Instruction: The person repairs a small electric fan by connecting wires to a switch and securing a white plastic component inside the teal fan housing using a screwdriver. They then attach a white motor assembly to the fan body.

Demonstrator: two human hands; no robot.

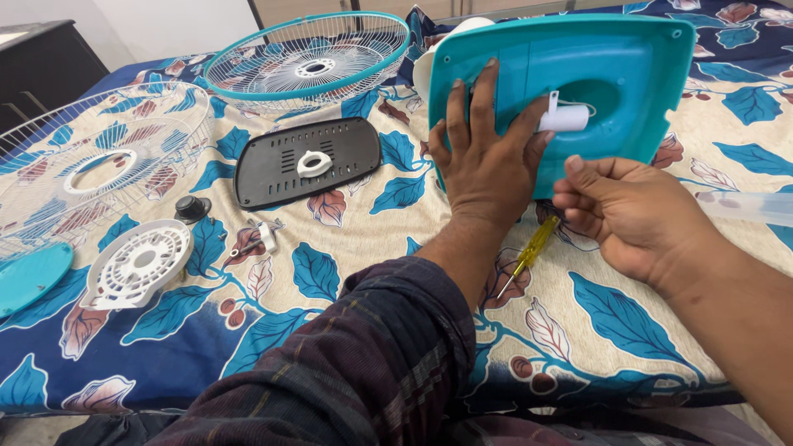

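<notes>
Under the left hand (486,157) lies a teal fan base (628,74), turned underside up on the leaf-patterned bedspread (347,272). That hand is pressed flat on the base's near left part, fingers spread, thumb stretched toward a small white cylindrical part (564,120) that sits at the edge of the base's round hollow; it grips nothing, only bears down. Just to the right of it, the right hand (624,211) hovers at the base's near edge with fingers curled and thumb meeting the fingertips; whether anything is pinched there cannot be told, since the fingers cover the spot. Its forearm runs out of the picture at the lower right.

Below both hands, a yellow-handled screwdriver (529,252) lies on the cloth, its upper end hidden beneath the left wrist. A translucent strip (747,206) to the right of the right hand is blurred and cut off by the frame edge. Behind the base, a white rounded part (423,70) peeps out, mostly hidden.

Farther left of the pressing hand lies a black base plate (273,173) with a white ring at its middle. Beyond it a teal-rimmed fan grille (310,62) rests flat, and a white wire grille (99,157) lies at the far left, cut by the frame. Nearer are a black knob (192,206), a white vented cover (136,264), a small plug (266,238) and a teal disc (29,277). A dark plaid sleeve (372,363) fills the foreground.
</notes>
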